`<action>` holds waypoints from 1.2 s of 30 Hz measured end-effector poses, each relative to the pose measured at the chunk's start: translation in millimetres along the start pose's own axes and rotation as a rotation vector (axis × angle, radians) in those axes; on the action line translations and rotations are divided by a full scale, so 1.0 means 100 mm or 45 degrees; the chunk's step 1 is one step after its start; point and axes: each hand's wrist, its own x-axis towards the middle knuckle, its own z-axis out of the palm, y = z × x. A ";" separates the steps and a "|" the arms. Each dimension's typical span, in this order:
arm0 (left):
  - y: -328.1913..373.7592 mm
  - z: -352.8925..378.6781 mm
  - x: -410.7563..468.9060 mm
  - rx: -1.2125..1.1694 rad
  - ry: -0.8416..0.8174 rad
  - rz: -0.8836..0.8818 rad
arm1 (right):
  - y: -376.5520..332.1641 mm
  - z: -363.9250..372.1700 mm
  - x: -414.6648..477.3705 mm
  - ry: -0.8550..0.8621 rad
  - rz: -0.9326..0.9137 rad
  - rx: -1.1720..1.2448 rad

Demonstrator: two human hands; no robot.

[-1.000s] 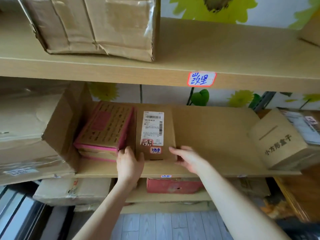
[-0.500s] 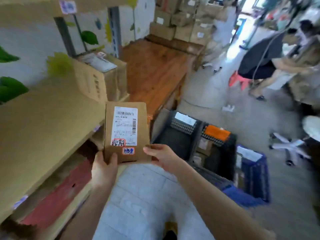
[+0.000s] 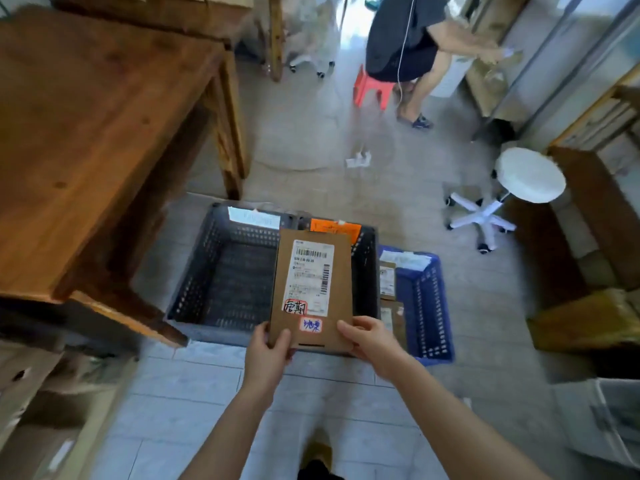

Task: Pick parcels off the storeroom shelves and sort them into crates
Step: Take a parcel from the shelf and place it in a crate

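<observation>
1. Two bare forearms reach forward over pale floor tiles (image 3: 194,386), each hand taking one lower corner of a flat brown cardboard parcel (image 3: 341,271).
2. The left hand (image 3: 265,358) pinches the parcel's bottom-left corner, thumb on the front face and the other fingers hidden behind it; the right hand (image 3: 367,341) closes on the bottom-right corner in the same way, thumb laid across the front.
3. The parcel is held upright in the air, face to the camera, showing a white shipping label (image 3: 311,275) with barcodes and two small red-bordered handwritten stickers (image 3: 310,324) below it.
4. Beyond the parcel on the floor stand three crates side by side: a dark perforated crate (image 3: 221,271) with a white tag on its far rim, a second dark crate (image 3: 369,271) with an orange tag, largely hidden by the parcel, and a blue crate (image 3: 427,306) holding a few small boxes.
5. To the left stands a wooden table (image 3: 90,126); to the right, a white round stool (image 3: 530,174) on a wheeled base and cardboard boxes (image 3: 581,320).
6. At the far end of the room another person (image 3: 405,43) sits on a red plastic stool (image 3: 372,90), leaning toward boxes on the right.
</observation>
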 end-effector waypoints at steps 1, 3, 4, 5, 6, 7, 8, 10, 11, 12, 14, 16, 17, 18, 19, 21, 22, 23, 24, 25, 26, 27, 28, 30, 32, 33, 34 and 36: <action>-0.04 0.17 0.16 0.025 0.007 -0.033 | 0.02 -0.12 0.19 0.014 0.034 -0.002; -0.14 0.45 0.46 0.093 0.000 -0.098 | 0.10 -0.31 0.55 0.048 0.118 -0.015; -0.19 0.56 0.61 0.138 -0.008 -0.134 | 0.16 -0.38 0.73 0.061 0.161 -0.021; -0.25 0.66 0.77 0.190 -0.010 -0.166 | 0.23 -0.45 0.93 0.069 0.199 -0.027; -0.32 0.76 0.95 0.244 -0.011 -0.183 | 0.31 -0.50 1.15 0.070 0.224 -0.035; -0.40 0.85 1.16 0.297 -0.010 -0.190 | 0.39 -0.53 1.40 0.072 0.243 -0.051; -0.50 0.93 1.39 0.362 -0.003 -0.193 | 0.48 -0.56 1.67 0.079 0.255 -0.076; -0.76 1.10 1.94 0.556 0.020 -0.197 | 0.71 -0.58 2.26 0.096 0.279 -0.114; -0.91 1.17 2.24 0.647 0.036 -0.205 | 0.85 -0.58 2.58 0.093 0.293 -0.128; -1.08 1.24 2.54 0.724 0.051 -0.214 | 1.00 -0.58 2.92 0.080 0.305 -0.154; -1.42 1.34 3.14 0.889 0.090 -0.232 | 1.33 -0.53 3.58 0.041 0.327 -0.222; -1.77 1.40 3.67 1.056 0.114 -0.250 | 1.67 -0.43 4.19 0.026 0.364 -0.276; -1.93 1.41 3.89 1.116 0.101 -0.264 | 1.84 -0.36 4.46 0.036 0.381 -0.312; -2.09 1.41 4.09 1.156 0.083 -0.277 | 2.01 -0.29 4.70 0.048 0.401 -0.342; -2.25 1.41 4.27 1.173 0.062 -0.294 | 2.16 -0.22 4.91 0.051 0.423 -0.355; -2.51 1.40 4.54 1.156 0.023 -0.354 | 2.44 -0.10 5.23 0.044 0.468 -0.377; -2.61 1.38 4.65 1.143 0.005 -0.382 | 2.56 -0.04 5.35 0.030 0.488 -0.413; -2.71 1.37 4.73 1.138 -0.016 -0.410 | 2.66 0.02 5.44 0.012 0.504 -0.450; -2.78 1.35 4.79 1.141 -0.031 -0.439 | 2.74 0.08 5.51 -0.006 0.518 -0.481; -2.84 1.34 4.83 1.152 -0.039 -0.473 | 2.80 0.12 5.56 -0.020 0.524 -0.512; -2.86 1.33 4.86 1.166 -0.044 -0.507 | 2.83 0.17 5.59 -0.032 0.530 -0.549; -2.87 1.33 4.87 1.173 -0.048 -0.524 | 2.84 0.21 5.60 -0.039 0.532 -0.586; -2.85 1.33 4.87 1.168 -0.051 -0.519 | 2.82 0.23 5.58 -0.041 0.531 -0.617; -2.75 1.32 4.80 1.134 -0.037 -0.457 | 2.71 0.25 5.49 -0.018 0.493 -0.630; -2.55 1.29 4.65 1.064 -0.011 -0.401 | 2.46 0.20 5.31 0.049 0.453 -0.611; -2.42 1.28 4.54 1.015 -0.001 -0.379 | 2.29 0.15 5.19 0.082 0.429 -0.613; -2.27 1.25 4.42 0.961 0.008 -0.359 | 2.09 0.10 5.06 0.104 0.404 -0.615; -1.91 1.18 4.12 0.851 0.035 -0.343 | 1.67 0.01 4.74 0.113 0.366 -0.592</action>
